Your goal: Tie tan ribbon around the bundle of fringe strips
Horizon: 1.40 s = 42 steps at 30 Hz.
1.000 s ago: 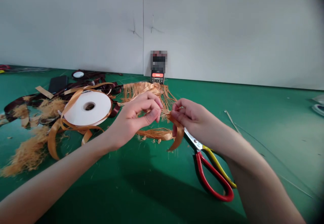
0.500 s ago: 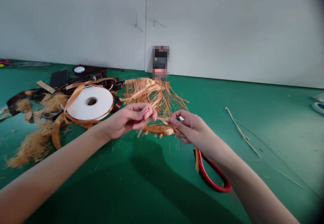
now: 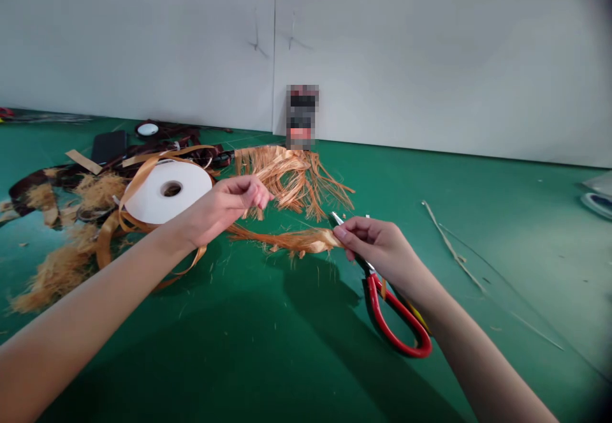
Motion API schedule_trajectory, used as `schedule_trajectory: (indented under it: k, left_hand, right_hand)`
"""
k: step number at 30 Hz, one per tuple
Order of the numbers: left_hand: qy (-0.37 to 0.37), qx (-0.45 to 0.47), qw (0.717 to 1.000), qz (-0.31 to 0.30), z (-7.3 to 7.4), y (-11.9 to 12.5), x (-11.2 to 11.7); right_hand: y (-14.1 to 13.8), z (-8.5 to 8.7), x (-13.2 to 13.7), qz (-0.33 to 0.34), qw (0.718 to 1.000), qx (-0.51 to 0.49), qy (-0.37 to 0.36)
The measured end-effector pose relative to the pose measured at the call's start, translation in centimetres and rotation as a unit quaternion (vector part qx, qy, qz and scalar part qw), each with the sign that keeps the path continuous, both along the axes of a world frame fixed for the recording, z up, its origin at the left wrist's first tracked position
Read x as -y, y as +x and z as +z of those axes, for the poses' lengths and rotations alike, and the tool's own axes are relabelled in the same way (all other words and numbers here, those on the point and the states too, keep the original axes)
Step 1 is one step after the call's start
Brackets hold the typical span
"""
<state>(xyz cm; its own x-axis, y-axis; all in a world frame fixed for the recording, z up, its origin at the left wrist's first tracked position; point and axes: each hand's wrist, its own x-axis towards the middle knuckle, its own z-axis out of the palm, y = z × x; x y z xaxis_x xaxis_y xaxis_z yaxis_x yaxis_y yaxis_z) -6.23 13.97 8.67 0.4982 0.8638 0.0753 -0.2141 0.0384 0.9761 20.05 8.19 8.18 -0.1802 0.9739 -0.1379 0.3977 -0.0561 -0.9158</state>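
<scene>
Head view: right hand [image 3: 380, 251] clamps frayed gold satin ribbon [image 3: 296, 241] above red-handled scissors [image 3: 396, 324]; left hand [image 3: 220, 209], fingertips together, holds nothing, beside a white spool [image 3: 167, 190].

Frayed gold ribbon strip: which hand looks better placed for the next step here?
Probably the right hand: its fingers pinch the end of the frayed gold ribbon strip, with the red-handled scissors just beneath. The left hand hangs apart from the strip, beside the white ribbon spool.

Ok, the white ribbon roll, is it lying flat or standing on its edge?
Lying flat: the white ribbon roll shows its round face and centre hole upward.
</scene>
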Motion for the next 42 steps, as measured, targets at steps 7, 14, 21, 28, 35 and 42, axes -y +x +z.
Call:
schedule_trajectory:
  k: [7,14,21,28,35,42]
  left_hand:
    - [-0.071,0.098,0.993,0.011,1.7,0.0,0.5]
    - [-0.016,0.035,0.992,-0.121,4.2,2.8,3.1]
    - [0.128,-0.066,0.990,-0.008,5.6,4.3,2.9]
    - [0.220,-0.171,0.903,0.327,4.6,5.6,3.7]
    - [0.119,-0.290,0.943,0.109,2.2,6.7,5.5]
    - [0.165,-0.224,0.954,0.112,1.4,7.5,3.2]
  right_hand:
    - [0.1,-1.0,0.0,0.034,0.997,0.065,0.030]
    - [-2.9,1.3,0.7,0.096,0.975,0.090,0.177]
    - [-5.5,3.7,-0.5,0.174,0.979,-0.029,0.098]
    - [-6.6,5.6,-2.7,0.004,0.973,-0.197,0.122]
    - [-7.2,7.4,-2.9,-0.097,0.952,-0.254,0.140]
    - [-7.1,8.1,-2.7,-0.062,0.942,-0.327,0.053]
